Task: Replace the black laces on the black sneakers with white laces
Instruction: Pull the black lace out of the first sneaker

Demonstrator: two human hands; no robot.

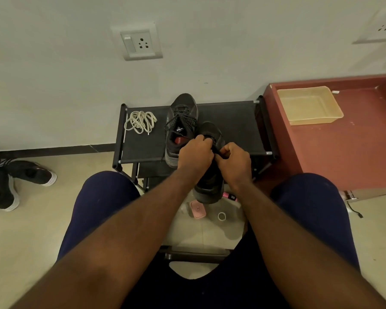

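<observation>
Left hand (195, 152), right hand (234, 161), fingers (206, 141) gripping black sneaker (210, 184) (white laces (140, 122) nearby), beige tray (310, 121) beyond

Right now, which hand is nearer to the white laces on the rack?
Left. The left hand grips the lifted sneaker to the right of the white laces; the right hand grips it farther right.

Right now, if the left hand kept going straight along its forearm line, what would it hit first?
The black sneaker that the left hand grips comes first. Beyond its toe, probably the black fabric rack top, though depth is unclear.
</observation>
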